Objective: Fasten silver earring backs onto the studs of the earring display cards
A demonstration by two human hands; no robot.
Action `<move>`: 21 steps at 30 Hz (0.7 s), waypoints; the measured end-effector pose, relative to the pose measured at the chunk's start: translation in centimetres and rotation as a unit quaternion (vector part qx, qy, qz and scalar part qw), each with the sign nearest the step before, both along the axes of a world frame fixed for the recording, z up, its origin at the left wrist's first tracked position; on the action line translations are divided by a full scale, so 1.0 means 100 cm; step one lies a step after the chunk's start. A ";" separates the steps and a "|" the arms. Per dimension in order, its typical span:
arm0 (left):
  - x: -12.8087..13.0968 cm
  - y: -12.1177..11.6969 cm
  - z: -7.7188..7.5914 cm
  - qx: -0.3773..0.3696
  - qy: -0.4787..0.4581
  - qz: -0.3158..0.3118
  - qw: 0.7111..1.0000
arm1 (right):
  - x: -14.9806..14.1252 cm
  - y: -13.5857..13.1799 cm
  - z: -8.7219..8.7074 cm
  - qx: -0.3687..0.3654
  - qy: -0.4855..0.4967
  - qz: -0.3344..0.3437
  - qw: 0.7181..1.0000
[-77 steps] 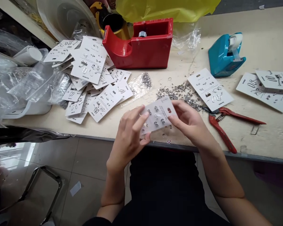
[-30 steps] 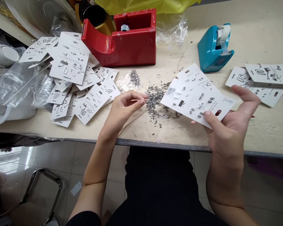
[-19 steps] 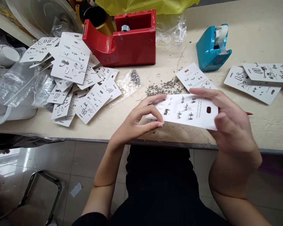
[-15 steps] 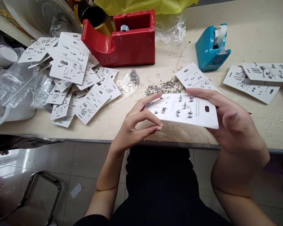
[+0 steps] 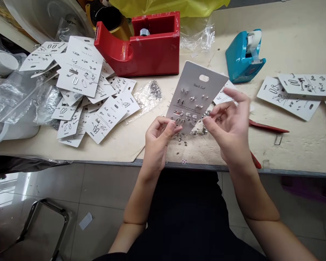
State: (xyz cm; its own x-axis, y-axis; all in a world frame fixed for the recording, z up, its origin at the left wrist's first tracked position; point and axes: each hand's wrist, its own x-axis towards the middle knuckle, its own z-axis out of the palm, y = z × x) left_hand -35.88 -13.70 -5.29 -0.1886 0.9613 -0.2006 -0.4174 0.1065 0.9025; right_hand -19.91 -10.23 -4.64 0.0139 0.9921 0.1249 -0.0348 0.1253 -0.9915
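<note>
My left hand (image 5: 159,139) pinches a white earring card (image 5: 188,85) by its lower left edge. The card stands tilted over the table, printed front facing me, with rows of small silver studs and a pair of oblong hoops near the bottom. Beside the card's right edge is my right hand (image 5: 232,128), index finger raised and thumb and other fingers loosely curled; it does not appear to grip the card. Small metal earring pieces (image 5: 199,131) lie scattered behind and under the card. Another earring card (image 5: 226,95) lies partly hidden behind my right hand.
Several filled earring cards (image 5: 81,69) are heaped at the left, near a plastic bag of metal bits (image 5: 153,92). A red tape dispenser (image 5: 154,50) and a blue tape dispenser (image 5: 240,58) stand behind. Red-handled pliers (image 5: 268,127) and more cards (image 5: 288,98) lie right.
The card has turned from its back, lying nearly flat, to its front, tilted upright. My left hand now grips its lower edge. My right hand has let go and moved left, uncovering the red handles.
</note>
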 end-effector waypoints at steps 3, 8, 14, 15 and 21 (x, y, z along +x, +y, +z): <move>0.006 0.003 0.006 -0.039 -0.066 -0.047 0.996 | -0.004 0.004 -0.007 -0.032 0.036 0.082 0.995; -0.007 0.011 0.017 -0.001 0.021 -0.099 0.995 | 0.002 0.014 0.007 -0.050 0.089 0.094 0.990; -0.029 0.037 0.038 0.142 0.251 -0.032 0.957 | 0.008 0.027 0.031 -0.040 0.063 0.071 0.995; -0.028 0.042 0.041 0.173 0.263 -0.044 0.948 | 0.007 0.028 0.031 -0.042 0.064 0.073 0.994; -0.017 0.054 0.036 0.219 0.298 -0.090 0.925 | 0.004 0.024 0.017 -0.050 0.092 0.039 0.994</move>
State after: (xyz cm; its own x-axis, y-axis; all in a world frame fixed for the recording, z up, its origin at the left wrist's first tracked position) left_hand -37.56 -8.31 -1.68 0.0308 0.9521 0.3041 0.1564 -0.3051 0.9394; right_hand -19.50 -7.86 -2.96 -0.0511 0.9983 0.0275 -0.2219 0.0154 -0.9749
